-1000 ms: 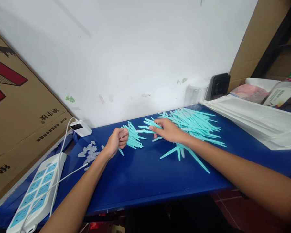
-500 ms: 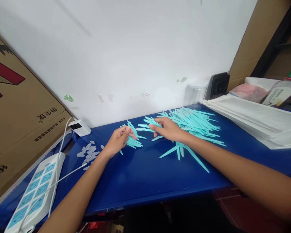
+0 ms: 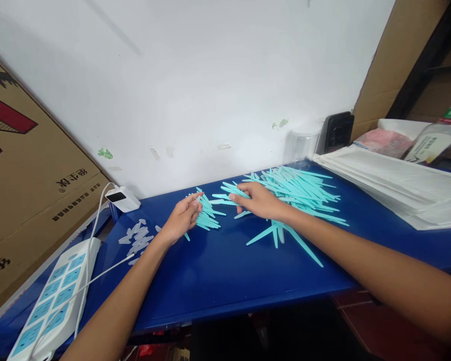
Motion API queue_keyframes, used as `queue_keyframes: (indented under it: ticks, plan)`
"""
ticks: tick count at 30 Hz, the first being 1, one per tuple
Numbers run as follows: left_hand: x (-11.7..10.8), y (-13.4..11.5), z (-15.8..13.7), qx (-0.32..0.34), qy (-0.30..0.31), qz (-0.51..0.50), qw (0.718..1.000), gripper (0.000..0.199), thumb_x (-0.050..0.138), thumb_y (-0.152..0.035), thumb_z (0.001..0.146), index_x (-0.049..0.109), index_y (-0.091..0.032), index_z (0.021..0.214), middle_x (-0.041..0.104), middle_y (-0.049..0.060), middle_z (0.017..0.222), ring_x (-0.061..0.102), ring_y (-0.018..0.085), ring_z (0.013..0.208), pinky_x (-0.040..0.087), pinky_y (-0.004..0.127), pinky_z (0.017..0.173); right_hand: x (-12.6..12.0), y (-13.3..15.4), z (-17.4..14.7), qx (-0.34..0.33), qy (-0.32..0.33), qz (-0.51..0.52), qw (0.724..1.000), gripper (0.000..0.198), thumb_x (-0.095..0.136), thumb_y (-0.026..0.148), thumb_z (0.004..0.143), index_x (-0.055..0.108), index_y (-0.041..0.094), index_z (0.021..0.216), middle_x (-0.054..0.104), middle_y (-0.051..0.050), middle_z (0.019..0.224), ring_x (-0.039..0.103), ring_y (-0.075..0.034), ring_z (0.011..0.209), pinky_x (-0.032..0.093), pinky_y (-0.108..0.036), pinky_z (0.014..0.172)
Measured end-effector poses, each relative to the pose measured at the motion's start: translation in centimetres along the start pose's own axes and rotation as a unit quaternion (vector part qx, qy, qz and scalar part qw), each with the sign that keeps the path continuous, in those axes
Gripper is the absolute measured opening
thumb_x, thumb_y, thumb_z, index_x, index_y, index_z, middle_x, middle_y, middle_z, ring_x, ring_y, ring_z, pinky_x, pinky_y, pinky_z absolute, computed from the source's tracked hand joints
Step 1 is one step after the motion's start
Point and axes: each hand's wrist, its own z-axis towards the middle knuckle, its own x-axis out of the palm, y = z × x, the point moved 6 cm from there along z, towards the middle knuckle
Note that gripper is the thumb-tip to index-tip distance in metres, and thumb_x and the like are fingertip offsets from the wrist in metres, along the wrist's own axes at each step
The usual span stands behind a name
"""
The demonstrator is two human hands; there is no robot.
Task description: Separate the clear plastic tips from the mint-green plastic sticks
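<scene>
My right hand is closed around a small fan of turquoise flat tapered sticks, which point left out of its fingers. Just behind that hand spreads a large heap of the same sticks. My left hand is half closed, its index finger stretched out and its thumb bent in. Something small and pale may be at its fingertips, too small to make out. Beside and partly behind this hand lies a smaller pile of turquoise sticks. A few loose sticks rest in front of the heap.
Translucent small pieces lie left on the blue table. A white power strip, cables and a white device are at the left edge. White envelopes, a clear jar and a bottle stand at the right.
The left hand's fingers have loosened from a tight pinch, and its index finger now reaches out further. The right hand keeps its sticks in nearly the same place.
</scene>
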Motion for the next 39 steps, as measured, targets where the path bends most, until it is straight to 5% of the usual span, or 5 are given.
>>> queue_keyframes:
  ticks: [6,16,20,32,39]
  plan:
    - [-0.2,0.1,0.3,0.051,-0.012,0.099,0.994,0.054,0.072,-0.055,0.087,0.061,-0.016,0.124,0.074,0.009,0.1,0.036,0.004,0.044,0.029,0.021,0.041,0.1,-0.3,0.0,0.003,0.003,-0.008,1.0,0.049,0.054,0.06,0.096,0.035,0.023,0.07,0.064,0.0,0.059,0.047,-0.013,0.052,0.027,-0.03,0.057]
    - [-0.8,-1.1,0.4,0.128,-0.056,0.182,0.973,0.039,0.076,-0.049,0.086,0.076,-0.013,0.101,0.075,0.011,0.086,0.068,0.019,0.077,0.048,0.024,0.063,0.1,-0.1,0.0,-0.003,0.012,-0.004,1.0,0.048,0.058,0.055,0.096,0.036,0.022,0.068,0.057,0.002,0.058,0.055,-0.014,0.057,0.027,-0.029,0.056]
    - [-0.7,-1.5,0.2,0.137,-0.07,0.18,0.972,0.037,0.076,-0.047,0.086,0.08,-0.014,0.101,0.075,0.01,0.088,0.067,0.019,0.078,0.05,0.026,0.067,0.2,-0.3,0.0,-0.001,0.017,-0.005,1.0,0.049,0.058,0.059,0.094,0.039,0.022,0.067,0.06,0.001,0.059,0.055,-0.015,0.058,0.027,-0.029,0.057]
    - [-0.3,-1.3,-0.4,0.067,-0.055,0.087,0.992,0.046,0.084,-0.042,0.08,0.079,-0.015,0.117,0.067,0.003,0.062,0.055,0.014,0.053,0.033,0.023,0.043,0.4,-0.3,-0.1,-0.002,0.034,-0.008,0.999,0.046,0.057,0.055,0.095,0.043,0.021,0.068,0.06,0.001,0.056,0.059,-0.016,0.057,0.028,-0.028,0.057]
    - [0.0,-1.3,-0.6,0.068,-0.044,0.12,0.989,0.042,0.083,-0.043,0.079,0.081,-0.016,0.111,0.06,-0.001,0.059,0.034,0.006,0.045,0.023,0.023,0.042,0.4,-0.5,0.0,-0.008,0.033,-0.016,0.999,0.047,0.06,0.056,0.094,0.044,0.021,0.066,0.06,0.001,0.056,0.06,-0.017,0.06,0.029,-0.028,0.057]
